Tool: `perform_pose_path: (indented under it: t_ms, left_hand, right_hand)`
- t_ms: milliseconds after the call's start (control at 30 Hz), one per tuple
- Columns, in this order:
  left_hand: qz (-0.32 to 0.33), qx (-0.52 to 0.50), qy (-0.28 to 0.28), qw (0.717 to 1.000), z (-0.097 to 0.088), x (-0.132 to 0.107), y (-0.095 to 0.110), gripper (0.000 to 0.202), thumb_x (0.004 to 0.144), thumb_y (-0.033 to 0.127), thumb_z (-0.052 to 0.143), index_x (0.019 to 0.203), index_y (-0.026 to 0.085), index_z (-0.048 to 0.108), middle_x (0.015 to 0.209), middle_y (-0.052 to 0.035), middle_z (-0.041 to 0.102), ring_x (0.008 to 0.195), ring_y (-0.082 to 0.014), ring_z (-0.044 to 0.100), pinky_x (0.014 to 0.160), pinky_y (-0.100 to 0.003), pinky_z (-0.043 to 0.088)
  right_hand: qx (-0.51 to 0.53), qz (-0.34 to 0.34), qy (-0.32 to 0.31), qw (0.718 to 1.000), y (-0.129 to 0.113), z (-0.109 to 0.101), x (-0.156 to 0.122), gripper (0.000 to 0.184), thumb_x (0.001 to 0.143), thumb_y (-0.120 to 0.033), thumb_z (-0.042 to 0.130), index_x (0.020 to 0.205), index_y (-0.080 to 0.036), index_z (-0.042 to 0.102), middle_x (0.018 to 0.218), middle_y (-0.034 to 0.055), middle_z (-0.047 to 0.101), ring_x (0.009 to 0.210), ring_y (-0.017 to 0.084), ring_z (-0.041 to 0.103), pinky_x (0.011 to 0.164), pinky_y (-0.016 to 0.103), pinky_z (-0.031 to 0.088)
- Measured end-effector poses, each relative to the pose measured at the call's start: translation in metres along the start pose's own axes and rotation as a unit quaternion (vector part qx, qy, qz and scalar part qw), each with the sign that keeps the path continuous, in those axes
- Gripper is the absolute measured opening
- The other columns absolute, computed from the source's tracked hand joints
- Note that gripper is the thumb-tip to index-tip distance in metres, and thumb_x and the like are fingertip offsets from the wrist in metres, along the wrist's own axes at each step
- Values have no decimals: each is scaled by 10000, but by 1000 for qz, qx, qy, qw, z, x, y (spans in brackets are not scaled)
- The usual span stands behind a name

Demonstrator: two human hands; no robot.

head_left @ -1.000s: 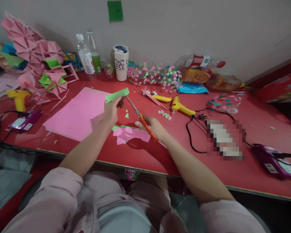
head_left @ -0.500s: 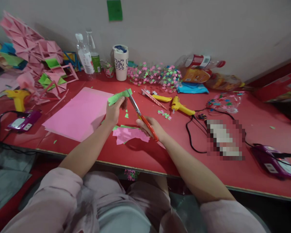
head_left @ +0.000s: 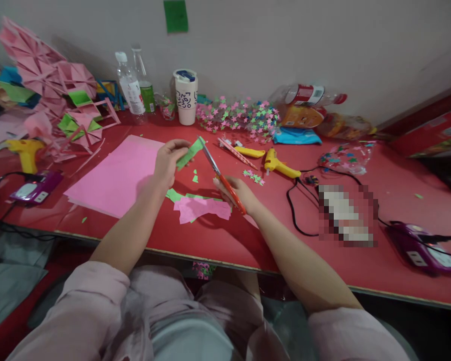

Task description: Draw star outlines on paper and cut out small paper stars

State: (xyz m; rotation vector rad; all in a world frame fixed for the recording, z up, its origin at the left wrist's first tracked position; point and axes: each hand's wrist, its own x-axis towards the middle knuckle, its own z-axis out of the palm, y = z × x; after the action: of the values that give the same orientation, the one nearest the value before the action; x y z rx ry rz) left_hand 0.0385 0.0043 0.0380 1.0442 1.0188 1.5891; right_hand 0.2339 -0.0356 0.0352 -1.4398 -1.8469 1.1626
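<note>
My left hand (head_left: 168,163) pinches a strip of green paper (head_left: 190,154), its upper end tilted to the right. A pair of scissors (head_left: 229,190) with orange-red handles is in my right hand (head_left: 238,193). The blades point up and left, and their tips meet the top end of the green strip; how far the blades are apart is too small to tell. Below my hands lie pink paper scraps (head_left: 203,208) over green ones. Small green clippings (head_left: 195,176) lie on the red table between my hands. Pink paper sheets (head_left: 105,180) lie left of my left hand.
A yellow glue gun (head_left: 281,164), paper stars (head_left: 253,176), a yellow cutter (head_left: 250,152) and pencils lie to the right. Behind stand a cup (head_left: 186,100), bottles (head_left: 131,93) and clear containers of stars (head_left: 240,118). Black cables (head_left: 293,215) run to a purple power strip (head_left: 424,250).
My left hand has shifted slightly left and turned, so the green strip slants more steeply. The scissors stay at the strip's upper end in my right hand.
</note>
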Motion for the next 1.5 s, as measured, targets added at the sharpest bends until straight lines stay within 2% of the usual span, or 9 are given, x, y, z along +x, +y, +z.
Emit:
perform_pose_path:
  t_ms: [133, 200, 300, 400, 500, 633, 1200, 1500]
  left_hand:
    - [-57, 13, -50, 997, 2, 0, -6, 181, 639, 148, 640, 811, 166, 586, 623, 22, 626, 451, -82, 569, 431, -191, 421]
    - [-70, 19, -69, 995, 3, -1, -7, 129, 655, 164, 638, 774, 159, 586, 560, 29, 594, 441, -79, 557, 438, -188, 424]
    - [-58, 20, -82, 995, 3, -3, -7, 64, 694, 191, 612, 723, 169, 560, 569, 24, 590, 459, -80, 571, 428, -181, 412]
    - [-35, 18, -82, 996, 4, -4, -4, 64, 724, 206, 589, 750, 184, 534, 648, 22, 623, 409, -57, 530, 354, -167, 319]
    - [-25, 24, -80, 996, 5, -5, -2, 54, 746, 205, 577, 721, 172, 541, 606, 27, 594, 348, -27, 443, 318, -167, 238]
    - [-28, 29, -71, 997, 7, -6, -1, 91, 768, 201, 562, 685, 168, 547, 560, 30, 570, 330, -16, 404, 309, -172, 203]
    - [-28, -31, -57, 998, 16, -15, -8, 117, 807, 200, 543, 704, 187, 489, 527, 50, 533, 364, -33, 443, 321, -168, 256]
    - [-29, -36, -82, 996, 16, -15, -14, 155, 816, 284, 554, 726, 201, 460, 542, 58, 535, 366, -35, 450, 334, -182, 258]
  right_hand:
    - [-3, 11, -9, 1000, 3, 1, 1, 494, 717, -682, 524, 683, -198, 429, 537, -56, 372, 485, 90, 356, 486, 252, 272]
    - [-4, 12, -12, 1000, 4, 1, 1, 495, 719, -683, 521, 694, -197, 432, 541, -57, 369, 487, 88, 350, 491, 251, 265]
    - [-9, 5, -19, 1000, 3, 0, 0, 494, 714, -677, 539, 690, -199, 415, 545, -61, 364, 496, 85, 350, 501, 247, 261]
    - [-17, -10, -33, 999, 0, -2, -2, 498, 711, -669, 554, 665, -200, 395, 546, -62, 354, 502, 82, 344, 507, 244, 255]
    - [-20, -24, -40, 999, -3, -2, -4, 507, 706, -680, 550, 660, -198, 398, 547, -62, 349, 503, 80, 333, 507, 244, 250]
    - [-17, -27, -40, 999, -5, -2, -5, 517, 702, -697, 536, 659, -199, 402, 544, -59, 359, 509, 87, 347, 513, 246, 268]
    - [35, 13, -42, 998, -1, 2, -3, 486, 698, -667, 570, 743, -184, 543, 520, -29, 448, 525, 142, 507, 517, 258, 378]
    - [69, 13, -46, 996, -5, 6, -7, 470, 721, -654, 557, 723, -187, 501, 473, -61, 388, 434, 97, 422, 460, 240, 339]
